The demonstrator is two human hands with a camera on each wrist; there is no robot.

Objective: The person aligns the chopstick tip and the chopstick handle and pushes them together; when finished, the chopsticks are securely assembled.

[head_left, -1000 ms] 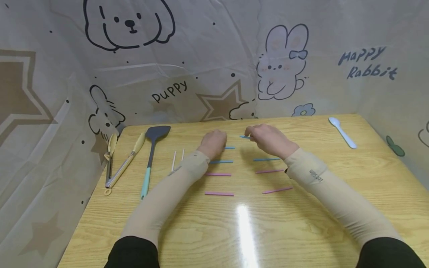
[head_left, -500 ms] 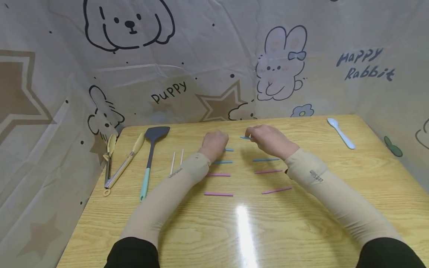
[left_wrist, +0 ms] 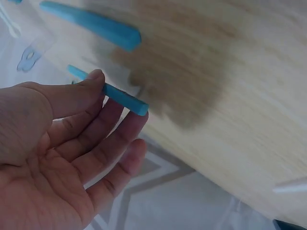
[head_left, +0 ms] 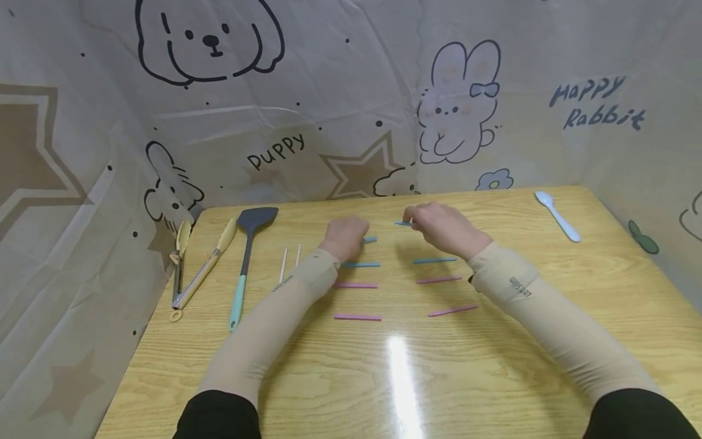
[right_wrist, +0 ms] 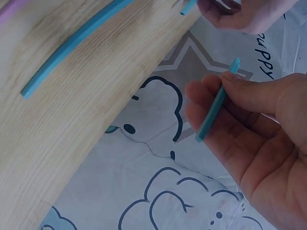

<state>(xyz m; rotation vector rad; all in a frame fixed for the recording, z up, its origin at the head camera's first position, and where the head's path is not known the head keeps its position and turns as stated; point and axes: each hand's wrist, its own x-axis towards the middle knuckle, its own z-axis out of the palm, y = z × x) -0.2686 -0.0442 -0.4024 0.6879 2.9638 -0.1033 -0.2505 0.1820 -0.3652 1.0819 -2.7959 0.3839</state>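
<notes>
The left hand (head_left: pixel 343 238) pinches a blue stick (left_wrist: pixel 125 99) between thumb and fingers, near the far edge of the wooden surface (head_left: pixel 493 378). Beside it, the right hand (head_left: pixel 444 227) grips a second blue stick (right_wrist: pixel 211 115) the same way, thumb against fingers. Nearer the person, each side has one more blue stick (head_left: pixel 434 261) and two pink sticks (head_left: pixel 358 317) lying apart. Leftward lie two white sticks (head_left: pixel 283 265), partly hidden by the left arm, then a spatula (head_left: pixel 245 262) and tongs (head_left: pixel 211 265); a pale spoon (head_left: pixel 558 216) lies far right.
</notes>
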